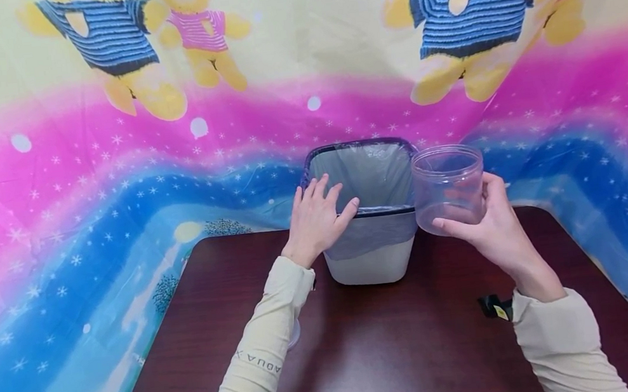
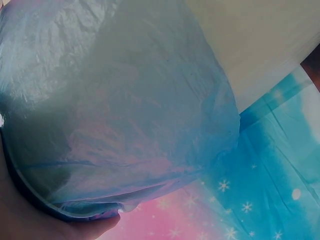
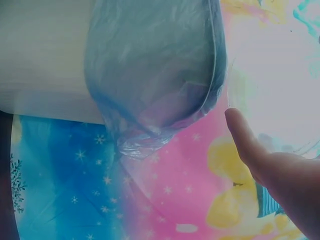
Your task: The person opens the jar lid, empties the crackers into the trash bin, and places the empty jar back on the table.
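A small pale trash bin (image 1: 373, 269) stands at the far side of the table, lined with a translucent bluish bag (image 1: 375, 234) folded over its dark rim. My left hand (image 1: 316, 218) lies at the bin's left front rim, fingers spread and fairly straight. In the left wrist view, part of that hand (image 2: 50, 225) shows beside the lined rim. To the right of the bin, my right hand (image 1: 498, 231) holds a clear plastic jar (image 1: 448, 191) above the table, thumb in front. The right wrist view shows the thumb (image 3: 245, 140) against the washed-out jar (image 3: 275, 95).
The dark brown table (image 1: 365, 356) carries the bin. A clear rounded edge of something (image 1: 294, 333) peeks out beside my left sleeve, mostly hidden. A black strap-like piece with a yellow label (image 1: 495, 308) shows by my right cuff. A printed bear cloth (image 1: 299, 50) hangs behind.
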The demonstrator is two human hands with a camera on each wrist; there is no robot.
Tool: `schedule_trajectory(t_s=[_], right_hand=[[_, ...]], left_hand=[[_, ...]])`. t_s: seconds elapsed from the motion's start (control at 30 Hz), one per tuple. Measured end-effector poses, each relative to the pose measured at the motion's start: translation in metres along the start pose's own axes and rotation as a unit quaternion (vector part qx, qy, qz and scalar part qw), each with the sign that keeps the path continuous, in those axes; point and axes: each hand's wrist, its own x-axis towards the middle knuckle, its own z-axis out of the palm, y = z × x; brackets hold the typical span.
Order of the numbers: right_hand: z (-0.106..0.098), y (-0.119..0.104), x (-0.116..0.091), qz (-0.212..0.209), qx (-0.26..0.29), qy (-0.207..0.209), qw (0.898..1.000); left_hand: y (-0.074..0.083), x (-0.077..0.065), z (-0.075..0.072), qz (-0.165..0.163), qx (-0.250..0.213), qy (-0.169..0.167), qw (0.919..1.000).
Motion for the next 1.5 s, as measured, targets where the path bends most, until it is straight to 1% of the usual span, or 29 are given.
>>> schedule_trajectory(t_s=[0.2, 0.33, 0.43, 0.63, 0.77, 0.87, 0.97, 1.1, 1.17, 1.4, 1.5], right_hand=[[0.005, -0.002, -0.003, -0.007, 0.01, 0.003, 1.0], [0.008, -0.005, -0.006, -0.017, 0.05, 0.005, 0.999], [0.01, -0.006, -0.008, -0.024, 0.078, -0.006, 0.997], [0.013, -0.011, -0.011, -0.02, 0.055, -0.026, 0.998], [0.016, -0.014, -0.013, -0.019, 0.051, -0.029, 0.998], [0.018, -0.016, -0.014, -0.026, 0.042, -0.026, 0.998], [0.02, -0.017, -0.017, -0.033, 0.043, -0.023, 0.998], [0.023, -0.019, -0.019, -0.041, 0.069, -0.024, 0.996], [0.024, -0.019, -0.02, -0.044, 0.072, -0.025, 0.996], [0.03, -0.016, -0.025, -0.049, 0.038, -0.031, 0.998], [0.032, -0.016, -0.026, -0.053, 0.035, -0.032, 0.997]], left_hand=[[0.0, 0.0, 0.0, 0.0, 0.0, 0.0, 1.0], [0.0, 0.0, -0.001, 0.001, -0.003, 0.003, 1.0], [0.0, 0.0, -0.001, 0.002, -0.002, 0.003, 1.0], [0.001, 0.0, -0.002, 0.0, 0.001, -0.002, 1.0], [0.001, 0.0, -0.002, -0.001, 0.001, -0.004, 1.0], [0.001, 0.0, -0.002, -0.001, 0.0, -0.003, 1.0], [0.0, 0.0, -0.002, 0.0, -0.001, -0.002, 1.0], [0.001, 0.0, -0.001, 0.001, 0.001, 0.004, 1.0], [0.001, 0.0, -0.001, 0.001, 0.002, 0.005, 1.0], [0.001, 0.0, -0.001, -0.001, -0.001, 0.005, 1.0], [0.001, 0.0, -0.002, -0.002, -0.003, 0.006, 1.0]])
